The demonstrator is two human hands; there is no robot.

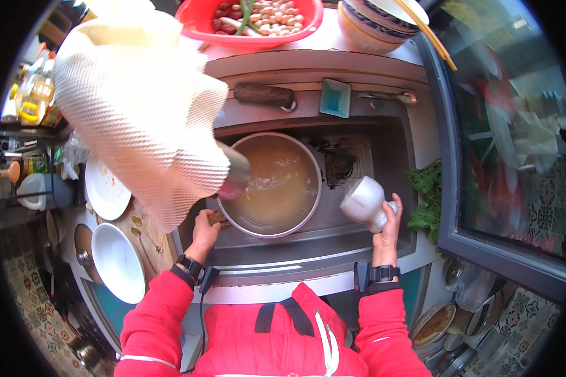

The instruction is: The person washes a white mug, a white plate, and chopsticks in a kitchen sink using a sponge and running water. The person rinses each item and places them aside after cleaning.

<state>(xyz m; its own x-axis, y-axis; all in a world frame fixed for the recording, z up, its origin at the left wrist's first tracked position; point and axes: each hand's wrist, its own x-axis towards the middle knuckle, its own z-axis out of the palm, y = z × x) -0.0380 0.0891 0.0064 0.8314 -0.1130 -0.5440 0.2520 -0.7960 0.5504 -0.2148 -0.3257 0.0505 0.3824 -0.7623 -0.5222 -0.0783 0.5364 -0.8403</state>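
Observation:
Cloudy water fills a round metal pot (pixel 276 186) standing in the sink (pixel 245 245). At the pot's lower left, my left hand (pixel 206 232) is closed around its brown handle (pixel 219 218). My right hand (pixel 387 224) holds a whitish rounded vessel (pixel 364 200) by its narrow end, over the sink's right side; its wide end tilts up and left towards the pot. The sink drain (pixel 342 167) lies behind the vessel, with dark scraps around it. A pale textured cloth (pixel 146 118) hangs at the left, partly over a metal cylinder (pixel 236 169) beside the pot's rim.
Behind the sink lie a dark roll-shaped object (pixel 264 95), a teal dish (pixel 335 98) and a metal utensil (pixel 387 97). A red basin (pixel 250 40) and stacked bowls (pixel 377 28) stand farther back. White bowls (pixel 118 264) are left; leafy greens (pixel 424 202) and an open window frame (pixel 445 188) are right.

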